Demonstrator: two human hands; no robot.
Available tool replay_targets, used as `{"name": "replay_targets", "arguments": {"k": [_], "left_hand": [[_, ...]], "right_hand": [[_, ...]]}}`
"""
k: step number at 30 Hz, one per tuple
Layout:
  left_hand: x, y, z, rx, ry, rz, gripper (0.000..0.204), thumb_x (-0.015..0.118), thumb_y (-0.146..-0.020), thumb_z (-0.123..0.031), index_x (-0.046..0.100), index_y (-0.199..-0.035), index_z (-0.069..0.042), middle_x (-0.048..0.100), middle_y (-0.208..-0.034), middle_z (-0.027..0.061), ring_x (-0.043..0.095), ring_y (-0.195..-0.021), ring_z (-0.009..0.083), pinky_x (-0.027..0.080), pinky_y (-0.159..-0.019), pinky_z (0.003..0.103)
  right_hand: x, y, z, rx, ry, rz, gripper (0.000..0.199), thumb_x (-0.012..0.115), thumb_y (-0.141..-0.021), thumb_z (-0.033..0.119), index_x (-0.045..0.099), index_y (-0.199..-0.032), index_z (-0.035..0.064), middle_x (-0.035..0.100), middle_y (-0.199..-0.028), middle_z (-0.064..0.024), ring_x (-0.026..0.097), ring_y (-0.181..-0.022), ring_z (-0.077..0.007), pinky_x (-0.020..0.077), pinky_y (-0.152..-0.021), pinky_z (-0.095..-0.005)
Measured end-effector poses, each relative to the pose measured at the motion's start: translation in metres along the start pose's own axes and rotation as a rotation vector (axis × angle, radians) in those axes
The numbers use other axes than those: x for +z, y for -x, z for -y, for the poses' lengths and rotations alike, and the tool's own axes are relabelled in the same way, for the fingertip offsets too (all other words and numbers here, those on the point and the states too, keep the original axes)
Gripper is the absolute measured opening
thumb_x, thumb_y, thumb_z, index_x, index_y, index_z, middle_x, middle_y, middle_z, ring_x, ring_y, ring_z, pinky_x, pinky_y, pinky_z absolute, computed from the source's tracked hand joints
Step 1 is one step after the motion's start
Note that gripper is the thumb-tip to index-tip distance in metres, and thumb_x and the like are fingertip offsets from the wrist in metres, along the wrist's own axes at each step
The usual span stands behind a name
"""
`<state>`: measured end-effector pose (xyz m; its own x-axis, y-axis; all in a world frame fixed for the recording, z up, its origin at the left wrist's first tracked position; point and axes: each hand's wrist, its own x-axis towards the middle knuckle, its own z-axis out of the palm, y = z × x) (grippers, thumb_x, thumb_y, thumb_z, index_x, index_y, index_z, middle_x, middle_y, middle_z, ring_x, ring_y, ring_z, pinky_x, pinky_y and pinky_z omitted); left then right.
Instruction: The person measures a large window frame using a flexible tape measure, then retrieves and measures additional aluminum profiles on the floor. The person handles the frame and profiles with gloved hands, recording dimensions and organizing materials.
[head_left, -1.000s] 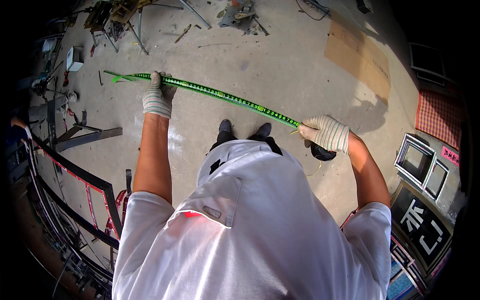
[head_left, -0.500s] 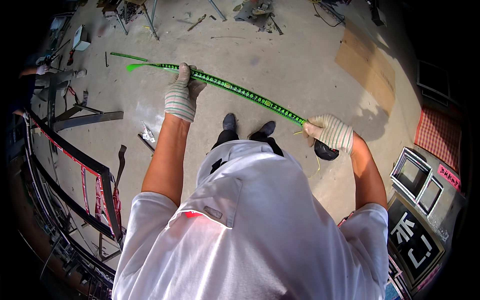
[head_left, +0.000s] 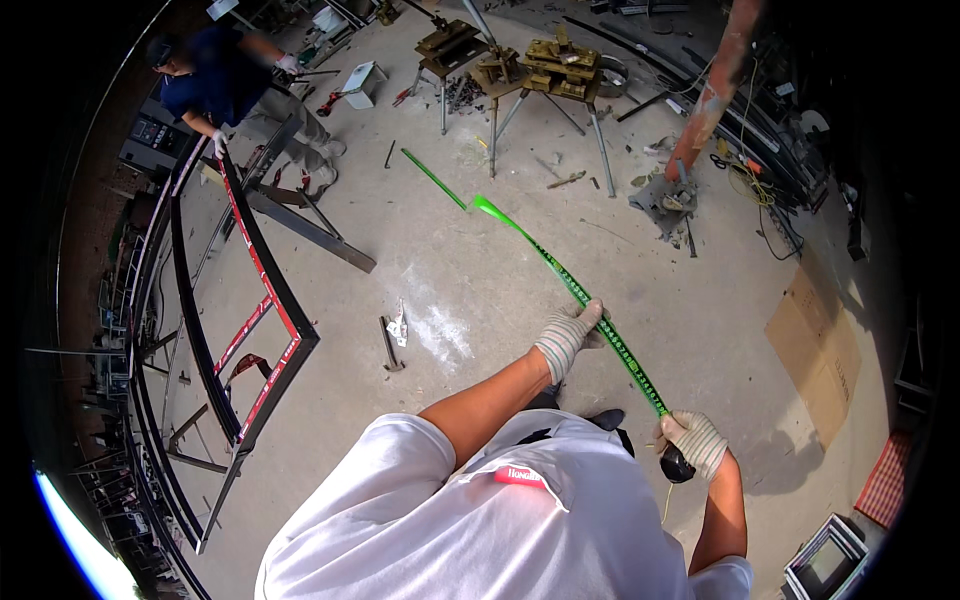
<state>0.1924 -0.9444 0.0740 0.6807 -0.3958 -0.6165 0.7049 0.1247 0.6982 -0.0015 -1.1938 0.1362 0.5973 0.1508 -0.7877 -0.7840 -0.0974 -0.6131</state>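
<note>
Both gloved hands now swing the tape (head_left: pixel 560 272) forward: left hand (head_left: pixel 568 336) pinches the blade, right hand (head_left: pixel 693 444) grips the case (head_left: pixel 677 464).

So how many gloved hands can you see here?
3: the left hand on the green tape measure, the right hand at its case, and a co-worker's hand top left; another may be hidden.

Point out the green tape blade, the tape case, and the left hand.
green tape blade (head_left: pixel 560 270), head view, mid-blade beyond the glove.
tape case (head_left: pixel 677 466), head view, dark body below the right glove.
left hand (head_left: pixel 568 335), head view, back of glove.
</note>
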Motion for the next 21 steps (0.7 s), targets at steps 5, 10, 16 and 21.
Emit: {"name": "replay_targets", "arguments": {"k": [5,10,16,21], "left_hand": [[0.019,0.007,-0.008,-0.011,-0.167,-0.027,0.039,0.061,-0.097,-0.045,0.068,-0.1,-0.007,0.067,-0.087,0.0029,0.061,-0.071,0.013,0.056,-0.069,0.031],[0.028,0.0,0.013,-0.031,-0.247,-0.02,0.041,0.06,-0.097,-0.046,0.067,-0.099,-0.006,0.067,-0.085,0.0023,0.061,-0.071,0.0128,0.056,-0.068,0.03],[0.073,-0.017,0.048,-0.036,-0.273,-0.058,0.041,0.061,-0.097,-0.045,0.067,-0.099,-0.005,0.067,-0.084,0.0027,0.061,-0.067,0.0129,0.055,-0.064,0.029],[0.156,-0.039,0.078,-0.008,-0.297,-0.1,0.039,0.061,-0.097,-0.042,0.068,-0.099,-0.004,0.068,-0.086,0.004,0.063,-0.069,0.0142,0.057,-0.067,0.031]], "right_hand": [[0.021,0.003,0.025,-0.068,-0.033,0.038,0.037,0.049,-0.102,0.031,0.064,-0.092,-0.0014,0.069,-0.075,-0.0114,0.064,-0.066,-0.0175,0.0518,-0.065,-0.0298],[0.016,-0.01,-0.002,-0.051,-0.178,-0.021,0.03,0.052,-0.101,0.026,0.064,-0.094,-0.0015,0.07,-0.077,-0.012,0.063,-0.065,-0.0171,0.0524,-0.064,-0.0303],[-0.031,-0.011,-0.053,-0.149,-0.169,-0.119,0.027,0.058,-0.097,0.025,0.063,-0.102,-0.0012,0.068,-0.083,-0.0093,0.062,-0.072,-0.0155,0.0529,-0.07,-0.0324],[-0.107,0.005,-0.116,-0.174,0.255,-0.298,0.029,0.061,-0.09,0.02,0.064,-0.111,0.0007,0.064,-0.08,-0.0101,0.059,-0.076,-0.0189,0.0497,-0.073,-0.0339]]}}
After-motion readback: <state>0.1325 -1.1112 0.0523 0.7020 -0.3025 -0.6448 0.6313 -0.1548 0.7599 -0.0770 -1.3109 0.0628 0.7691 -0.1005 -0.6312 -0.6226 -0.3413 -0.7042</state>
